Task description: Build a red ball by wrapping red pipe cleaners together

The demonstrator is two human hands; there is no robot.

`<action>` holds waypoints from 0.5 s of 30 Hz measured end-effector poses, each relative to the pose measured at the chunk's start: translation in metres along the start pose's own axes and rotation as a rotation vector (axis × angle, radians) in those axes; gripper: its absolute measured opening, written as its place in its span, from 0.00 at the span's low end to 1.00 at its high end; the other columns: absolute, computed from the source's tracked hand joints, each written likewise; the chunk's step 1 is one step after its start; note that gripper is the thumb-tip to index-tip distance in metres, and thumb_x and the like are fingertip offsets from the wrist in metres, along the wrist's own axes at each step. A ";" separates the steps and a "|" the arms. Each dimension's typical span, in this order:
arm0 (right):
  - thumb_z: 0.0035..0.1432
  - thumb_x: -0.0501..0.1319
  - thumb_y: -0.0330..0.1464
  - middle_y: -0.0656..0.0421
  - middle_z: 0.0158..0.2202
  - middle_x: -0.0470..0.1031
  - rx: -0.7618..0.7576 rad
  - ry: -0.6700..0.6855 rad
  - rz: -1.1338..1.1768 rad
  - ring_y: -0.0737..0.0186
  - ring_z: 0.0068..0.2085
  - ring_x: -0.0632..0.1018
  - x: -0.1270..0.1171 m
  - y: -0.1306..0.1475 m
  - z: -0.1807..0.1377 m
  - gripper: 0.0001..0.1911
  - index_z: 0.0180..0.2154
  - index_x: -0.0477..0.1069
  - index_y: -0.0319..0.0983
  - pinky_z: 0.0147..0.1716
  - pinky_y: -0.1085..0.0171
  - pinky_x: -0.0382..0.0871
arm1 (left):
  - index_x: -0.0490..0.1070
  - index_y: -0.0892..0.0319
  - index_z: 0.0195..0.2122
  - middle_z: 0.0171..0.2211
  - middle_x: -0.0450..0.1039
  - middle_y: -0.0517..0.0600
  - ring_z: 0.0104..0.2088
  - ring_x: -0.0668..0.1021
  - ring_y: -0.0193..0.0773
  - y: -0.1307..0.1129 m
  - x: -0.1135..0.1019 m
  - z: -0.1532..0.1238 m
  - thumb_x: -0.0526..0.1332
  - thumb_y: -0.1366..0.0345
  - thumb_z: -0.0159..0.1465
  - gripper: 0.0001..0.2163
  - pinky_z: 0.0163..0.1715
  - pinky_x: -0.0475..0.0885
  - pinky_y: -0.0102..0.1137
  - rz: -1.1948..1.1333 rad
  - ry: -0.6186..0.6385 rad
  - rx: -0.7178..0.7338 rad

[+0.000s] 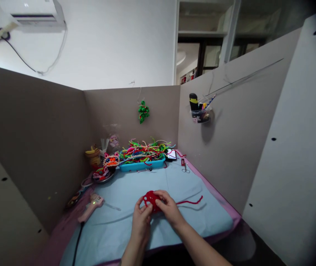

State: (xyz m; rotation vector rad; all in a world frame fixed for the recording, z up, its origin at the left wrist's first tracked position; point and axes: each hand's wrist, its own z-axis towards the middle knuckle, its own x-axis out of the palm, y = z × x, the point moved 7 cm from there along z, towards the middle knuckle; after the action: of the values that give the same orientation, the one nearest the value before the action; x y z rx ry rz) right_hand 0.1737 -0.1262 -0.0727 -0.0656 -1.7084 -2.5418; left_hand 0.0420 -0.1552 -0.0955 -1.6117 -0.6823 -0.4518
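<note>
Near the front of the table, a small red piece that looks like yarn or fuzzy-stem work is held between both hands. My left hand pinches its left edge, where a few holes or loops show. My right hand is closed on its right side, thumb on top. From behind the right hand a red strand runs out to the right above the cloth. Fingers cover part of the piece, so its full shape cannot be made out.
Light blue cloth covers the table. At the back stands a blue tray heaped with colourful fuzzy stems. A pink glue gun lies left, its black cord trailing forward. Small scissors lie back right. Grey partitions enclose the table.
</note>
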 end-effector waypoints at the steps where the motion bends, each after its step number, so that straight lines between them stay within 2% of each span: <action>1: 0.52 0.64 0.40 0.53 0.46 0.72 -0.004 0.005 -0.019 0.53 0.49 0.72 0.000 -0.001 0.000 0.15 0.41 0.77 0.42 0.52 0.54 0.64 | 0.62 0.57 0.49 0.31 0.79 0.50 0.31 0.81 0.38 0.000 -0.001 0.000 0.74 0.68 0.43 0.33 0.35 0.73 0.30 -0.002 -0.010 0.003; 4: 0.52 0.64 0.40 0.53 0.46 0.71 0.016 0.014 -0.054 0.53 0.51 0.71 0.000 -0.006 -0.001 0.15 0.40 0.78 0.42 0.54 0.55 0.63 | 0.58 0.57 0.54 0.31 0.79 0.50 0.32 0.82 0.40 0.000 -0.003 0.000 0.74 0.69 0.45 0.36 0.37 0.74 0.32 0.001 -0.020 0.014; 9: 0.53 0.63 0.40 0.52 0.46 0.71 0.022 0.014 -0.108 0.53 0.52 0.71 0.001 -0.003 -0.002 0.13 0.39 0.79 0.43 0.56 0.54 0.62 | 0.50 0.60 0.61 0.33 0.80 0.54 0.33 0.81 0.40 -0.001 0.001 0.000 0.73 0.67 0.47 0.44 0.39 0.72 0.33 0.021 0.035 0.038; 15: 0.53 0.62 0.38 0.52 0.47 0.70 0.005 -0.031 -0.135 0.53 0.51 0.71 -0.001 0.003 0.000 0.13 0.40 0.78 0.43 0.54 0.55 0.64 | 0.49 0.56 0.62 0.36 0.79 0.53 0.37 0.81 0.39 0.002 -0.001 0.001 0.73 0.68 0.48 0.44 0.43 0.71 0.33 0.010 0.049 0.056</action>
State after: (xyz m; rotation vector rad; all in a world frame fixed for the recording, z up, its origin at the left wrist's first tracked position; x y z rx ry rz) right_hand 0.1751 -0.1268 -0.0701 0.0113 -1.7888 -2.6439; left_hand 0.0426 -0.1544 -0.0972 -1.5459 -0.6439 -0.4594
